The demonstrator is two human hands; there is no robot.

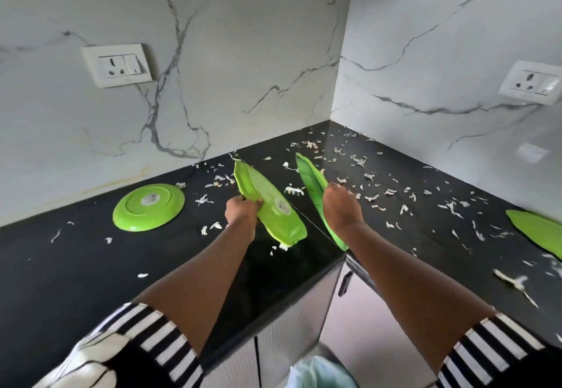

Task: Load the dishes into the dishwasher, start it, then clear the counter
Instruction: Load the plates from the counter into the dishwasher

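The left grip [243, 209] clasps one plate [267, 193] by its rim, and the right grip [340, 205] clasps a second plate [310, 177]. Both plates are tilted on edge above the counter [76, 266] corner. Loading looks barely begun: a third plate [149, 206] lies face-down left of the left grip, a fourth plate [538, 232] far right of the right grip. The plates seem smooth, glossy green plastic. Pale, papery scraps [368, 174] litter the polished black stone.

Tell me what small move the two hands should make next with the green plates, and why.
Probably slide the two plates toward each other along the counter. The left hand grips the left plate, the right hand the right plate, both held on edge, and white scraps lie between them; closing the gap would likely gather those scraps.
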